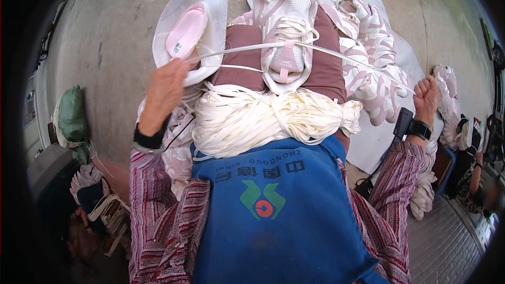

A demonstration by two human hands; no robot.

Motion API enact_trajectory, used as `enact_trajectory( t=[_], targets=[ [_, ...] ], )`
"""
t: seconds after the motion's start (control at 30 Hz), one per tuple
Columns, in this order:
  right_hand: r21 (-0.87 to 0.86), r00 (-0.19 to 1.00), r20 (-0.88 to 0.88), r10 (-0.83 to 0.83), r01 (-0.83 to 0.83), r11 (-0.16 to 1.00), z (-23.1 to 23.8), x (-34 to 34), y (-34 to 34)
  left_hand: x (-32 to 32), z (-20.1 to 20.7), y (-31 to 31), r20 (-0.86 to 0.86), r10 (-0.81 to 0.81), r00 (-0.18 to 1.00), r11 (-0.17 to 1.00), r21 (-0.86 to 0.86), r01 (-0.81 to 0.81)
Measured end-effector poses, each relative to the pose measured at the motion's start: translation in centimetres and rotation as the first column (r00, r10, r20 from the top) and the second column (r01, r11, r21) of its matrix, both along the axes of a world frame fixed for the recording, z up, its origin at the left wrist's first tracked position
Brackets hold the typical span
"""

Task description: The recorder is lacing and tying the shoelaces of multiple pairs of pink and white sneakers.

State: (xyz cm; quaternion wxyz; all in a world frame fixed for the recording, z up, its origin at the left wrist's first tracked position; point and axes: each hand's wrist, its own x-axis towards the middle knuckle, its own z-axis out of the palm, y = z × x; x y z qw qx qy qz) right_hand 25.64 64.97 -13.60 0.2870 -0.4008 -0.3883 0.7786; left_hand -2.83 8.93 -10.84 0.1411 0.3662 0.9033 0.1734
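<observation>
A white-and-pink sneaker (292, 13) rests on my lap, its toe pointing away from me. One white shoelace (247, 48) is drawn out sideways across its tongue, passing by the pink tongue tab. My left hand (164, 92) is closed on the lace's left part, beside a white tub. Out to the right, my right hand (426, 94) grips the other part in a fist, with the strand pulled nearly straight. A thick bundle of cream laces (263, 118) lies across my thighs, just below the shoe's heel.
The white tub (216, 0) at the left holds a pink insole (188, 30). Several pink-and-white sneakers (376, 47) are piled on a pale sheet (363, 144) to the right. A green sack (72, 118) stands far left. Another person (473, 179) is at the far right.
</observation>
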Motion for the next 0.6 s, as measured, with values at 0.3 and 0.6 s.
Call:
enact_trajectory(
  t=[0.3,0.6],
  targets=[
    [0.265,0.857,0.498,0.132,-0.295,0.918,-1.1,-5.6,-8.3,0.4,1.6,-3.1,0.074,0.277,0.958,0.959,-0.081,-0.271],
    [0.574,0.686,0.586,0.431,-0.727,0.376,1.0,-13.4,-19.2,2.3,2.4,9.3,0.197,0.109,0.974,0.874,0.448,-0.189]
  ],
)
